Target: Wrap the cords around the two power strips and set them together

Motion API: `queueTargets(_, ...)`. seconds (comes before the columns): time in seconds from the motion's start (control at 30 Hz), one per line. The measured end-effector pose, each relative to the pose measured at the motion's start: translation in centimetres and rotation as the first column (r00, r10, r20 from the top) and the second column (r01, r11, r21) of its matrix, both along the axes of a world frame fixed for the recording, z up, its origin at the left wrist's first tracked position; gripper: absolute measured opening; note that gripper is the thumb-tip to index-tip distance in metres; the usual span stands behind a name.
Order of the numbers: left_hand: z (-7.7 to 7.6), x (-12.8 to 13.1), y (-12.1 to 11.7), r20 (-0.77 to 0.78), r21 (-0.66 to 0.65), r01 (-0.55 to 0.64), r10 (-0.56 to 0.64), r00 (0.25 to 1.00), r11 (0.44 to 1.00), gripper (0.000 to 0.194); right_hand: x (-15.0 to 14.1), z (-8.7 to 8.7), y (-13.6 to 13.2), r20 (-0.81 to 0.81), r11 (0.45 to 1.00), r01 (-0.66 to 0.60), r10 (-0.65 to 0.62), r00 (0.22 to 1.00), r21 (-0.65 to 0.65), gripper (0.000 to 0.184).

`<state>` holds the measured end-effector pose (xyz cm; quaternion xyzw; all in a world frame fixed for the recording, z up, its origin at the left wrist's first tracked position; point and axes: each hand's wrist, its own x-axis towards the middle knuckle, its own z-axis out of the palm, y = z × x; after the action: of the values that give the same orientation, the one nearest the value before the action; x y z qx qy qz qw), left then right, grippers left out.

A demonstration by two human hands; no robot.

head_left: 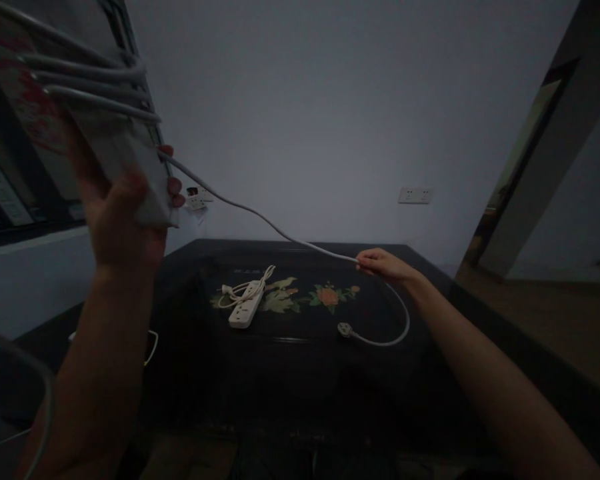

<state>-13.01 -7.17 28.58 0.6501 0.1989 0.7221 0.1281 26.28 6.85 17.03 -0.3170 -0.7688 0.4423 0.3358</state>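
Note:
Raised at the upper left, my left hand (pixel 125 213) is wrapped round a white power strip (pixel 125 147), blurred and partly cut off by the frame. Several turns of its grey-white cord (pixel 260 215) are wound about the strip's upper part. From there the cord runs slanting down to my right hand (pixel 385 262), whose fingers pinch it above the table. Beyond that hand the cord curves down and back, ending in a plug (pixel 345 329) near the tabletop.
A second white power strip (pixel 247 305), its cord bundled on it, lies on the dark flower-patterned table (pixel 290 387). Wall sockets (pixel 415 195) are behind the table. Another thin white cable (pixel 153 347) shows beside my left forearm. A window is at left, a doorway at right.

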Motion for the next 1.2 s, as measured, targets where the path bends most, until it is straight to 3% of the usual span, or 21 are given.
queueTargets(0.1,-0.6,-0.6,2.1,0.074,0.058,-0.101,0.096,0.993,0.993,0.067,1.1,0.3,-1.3,-0.145,0.998,-0.069,0.068,0.987,0.0,0.046)
queueTargets(0.23,-3.7,-0.2,5.0,0.159,-0.174,-0.08,0.108,0.981,0.981,0.08,2.6,0.8,-3.1,-0.383,0.996,-0.09,0.085,0.92,0.006,0.046)
queueTargets(0.3,-5.5,0.4,6.2,0.212,-0.219,-0.062,0.109,0.971,0.974,0.082,2.7,0.6,-3.6,-0.442,0.996,-0.088,0.071,0.894,-0.019,0.045)
queueTargets(0.47,-9.0,2.0,7.7,0.291,-0.284,0.04,0.046,0.956,0.958,0.09,2.3,-1.4,-3.6,-0.477,0.993,-0.056,0.0,0.879,-0.102,0.044)
queueTargets(0.63,-10.7,3.4,7.4,0.198,-0.311,0.018,0.046,0.979,0.95,0.086,1.2,-3.9,-3.2,-0.509,0.989,0.032,-0.103,0.855,-0.146,0.039)
queueTargets(0.77,-11.5,4.5,6.9,0.073,-0.273,-0.033,0.055,0.996,0.961,0.082,-0.7,-5.8,-3.6,-0.44,0.972,0.129,-0.205,0.875,-0.196,0.043)
queueTargets(0.93,-12.2,5.7,5.6,-0.052,-0.309,-0.034,0.019,0.998,0.951,0.085,-2.0,-9.3,-3.7,-0.205,0.976,0.187,-0.206,0.957,-0.107,0.046)
queueTargets(1.07,-12.8,6.9,4.1,-0.152,-0.318,-0.051,0.002,0.988,0.947,0.084,-0.7,-12.3,-3.2,0.177,0.976,0.205,-0.189,0.966,-0.076,0.049)
queueTargets(1.2,-13.6,8.1,2.7,-0.257,-0.294,-0.068,-0.01,0.966,0.953,0.082,1.6,-13.5,-3.0,0.262,0.959,0.283,-0.267,0.928,-0.027,0.03)
